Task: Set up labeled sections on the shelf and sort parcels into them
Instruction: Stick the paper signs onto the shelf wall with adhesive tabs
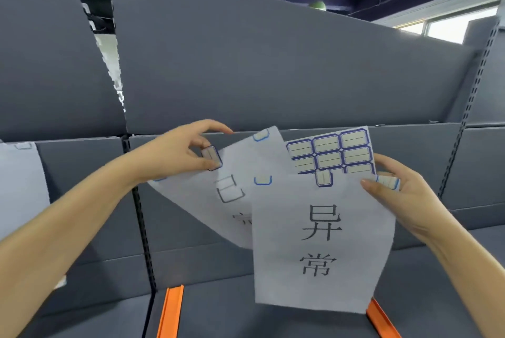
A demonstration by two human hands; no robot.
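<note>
In the head view, the left hand (pixel 188 151) pinches a blue-edged sticker (pixel 211 158) at the top corner of the rear label sheet (pixel 240 171), thumb and fingers curled round it. The right hand (pixel 404 190) grips the front label sheet (pixel 322 242) by its upper right edge, together with the sticker sheet (pixel 330 151) behind it. Both papers hang in the air before the grey shelf (pixel 273 64), above an orange divider (pixel 170 310). The sheets look light, thin and floppy. They are probably best held at the top corners, since a tug could crease or tear them.
</note>
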